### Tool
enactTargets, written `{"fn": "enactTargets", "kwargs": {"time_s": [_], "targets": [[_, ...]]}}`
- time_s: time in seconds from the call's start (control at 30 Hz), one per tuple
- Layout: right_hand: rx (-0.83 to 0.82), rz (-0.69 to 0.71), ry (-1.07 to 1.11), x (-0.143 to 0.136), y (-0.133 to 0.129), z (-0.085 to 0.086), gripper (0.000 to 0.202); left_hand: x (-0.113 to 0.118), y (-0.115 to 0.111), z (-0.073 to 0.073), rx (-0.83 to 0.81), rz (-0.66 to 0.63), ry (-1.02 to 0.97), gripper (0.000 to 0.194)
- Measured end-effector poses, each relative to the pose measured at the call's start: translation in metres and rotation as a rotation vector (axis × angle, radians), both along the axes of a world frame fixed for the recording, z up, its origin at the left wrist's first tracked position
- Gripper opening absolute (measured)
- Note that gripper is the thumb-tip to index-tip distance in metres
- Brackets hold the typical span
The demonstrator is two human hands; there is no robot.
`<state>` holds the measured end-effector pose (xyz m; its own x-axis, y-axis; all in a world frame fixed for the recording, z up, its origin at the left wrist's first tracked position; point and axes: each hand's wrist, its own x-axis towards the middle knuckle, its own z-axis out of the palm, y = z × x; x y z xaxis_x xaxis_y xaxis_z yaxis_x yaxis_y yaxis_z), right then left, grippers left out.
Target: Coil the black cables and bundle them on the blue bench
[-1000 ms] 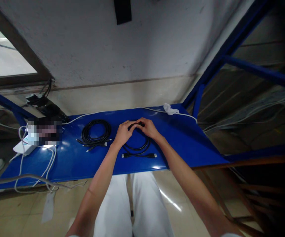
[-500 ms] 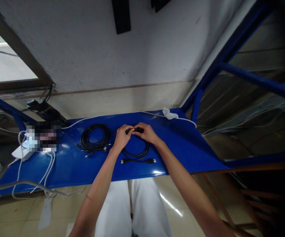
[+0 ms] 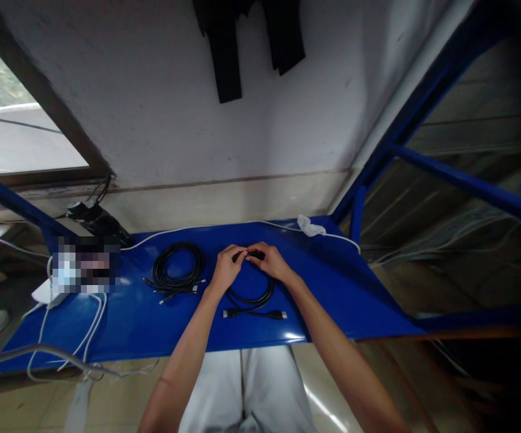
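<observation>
A coiled black cable (image 3: pixel 251 300) lies on the blue tabletop (image 3: pixel 346 300), its two plug ends crossing at the near side and pointing left and right. At the far side of this loop, my left hand (image 3: pixel 228 264) pinches the cable from the left. My right hand (image 3: pixel 266 260) grips the same stretch from the right, fingertips touching or almost touching the left ones. What lies between the fingertips is partly hidden. Left of my hands rests a second bundle of coiled black cables (image 3: pixel 178 264), several small connectors sticking out at its near edge.
A white power strip (image 3: pixel 46 293) with white cords sits at the left, beside a pixelated patch. Behind it leans a black cylindrical object (image 3: pixel 100 222). A white cord (image 3: pixel 206 225) runs along the back edge to a crumpled white wrapping (image 3: pixel 310 226). Blue frame posts (image 3: pixel 357 216) flank the table.
The whole view has tilted up slightly, so the table appears lower. Both hands keep their grip on the cable, with little visible movement against it.
</observation>
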<state>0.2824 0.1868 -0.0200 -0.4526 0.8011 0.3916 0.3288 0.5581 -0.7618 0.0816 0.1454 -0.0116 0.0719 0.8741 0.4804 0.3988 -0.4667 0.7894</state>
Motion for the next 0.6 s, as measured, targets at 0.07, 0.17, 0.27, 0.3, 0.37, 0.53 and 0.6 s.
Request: {"fn": "enactTargets", "kwargs": {"time_s": [0.07, 0.17, 0.27, 0.3, 0.37, 0.53, 0.6], "targets": [[0.005, -0.005, 0.003, 0.0002, -0.0001, -0.0002, 0.016, 0.0004, 0.0005, -0.0007, 0.002, 0.011, -0.001, 0.015], [0.002, -0.013, 0.012, 0.0001, -0.0005, -0.0003, 0.015, 0.001, 0.0004, -0.0016, 0.009, 0.042, -0.013, 0.015], [-0.004, -0.012, 0.009, -0.0002, -0.0013, 0.0008, 0.017, 0.0008, -0.0006, -0.0022, 0.012, 0.061, -0.019, 0.015], [0.0, -0.011, 0.004, -0.0004, -0.0016, 0.0015, 0.017, 0.0005, -0.0011, -0.0022, 0.011, 0.064, -0.021, 0.015], [0.014, -0.007, -0.005, -0.0006, -0.0023, 0.0031, 0.015, 0.0, -0.0021, -0.0021, 0.008, 0.071, -0.023, 0.014], [0.045, 0.006, -0.031, 0.0011, -0.003, 0.0065, 0.015, -0.0003, -0.0029, -0.0014, -0.006, 0.092, -0.026, 0.013], [0.059, 0.015, -0.047, 0.0024, -0.0027, 0.0071, 0.016, -0.0001, -0.0025, -0.0016, -0.019, 0.095, -0.032, 0.012]]}}
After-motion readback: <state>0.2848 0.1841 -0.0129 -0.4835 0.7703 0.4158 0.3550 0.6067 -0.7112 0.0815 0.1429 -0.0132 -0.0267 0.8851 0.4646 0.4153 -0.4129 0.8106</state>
